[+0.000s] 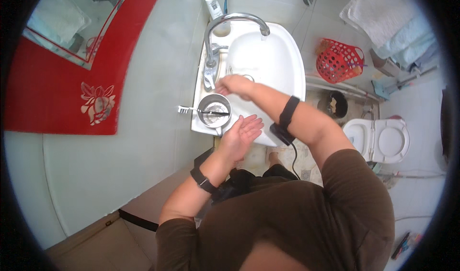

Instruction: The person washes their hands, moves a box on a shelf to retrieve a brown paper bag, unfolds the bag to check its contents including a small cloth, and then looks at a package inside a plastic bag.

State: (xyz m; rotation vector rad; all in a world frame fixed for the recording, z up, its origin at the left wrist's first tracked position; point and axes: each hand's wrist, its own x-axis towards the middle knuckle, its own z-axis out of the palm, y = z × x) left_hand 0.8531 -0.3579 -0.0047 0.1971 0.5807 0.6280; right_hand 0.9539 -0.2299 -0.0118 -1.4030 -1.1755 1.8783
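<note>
My left hand (243, 133) is open over the front of the white sink (293, 55), palm up and fingers stretched, with nothing in it. Just left of it stands a metal mug (207, 99) on the sink's corner, its handle toward me. A black-and-white toothbrush (191, 109) lies across the mug, its bristle head sticking out on the left. My right hand (235, 87) reaches across the basin, bent down at the wrist. Its fingers point left, holding nothing that I can see, between the mug and the tap lever (209, 81). Above them arches a chrome faucet (235, 17).
A white tube (212, 3) and another toothbrush (226, 0) stand behind the faucet. A red perforated basket (338, 61) hangs on the right wall. Beyond are a dark bucket (339, 104) and a toilet (373, 139). A red-framed mirror (103, 74) is at left.
</note>
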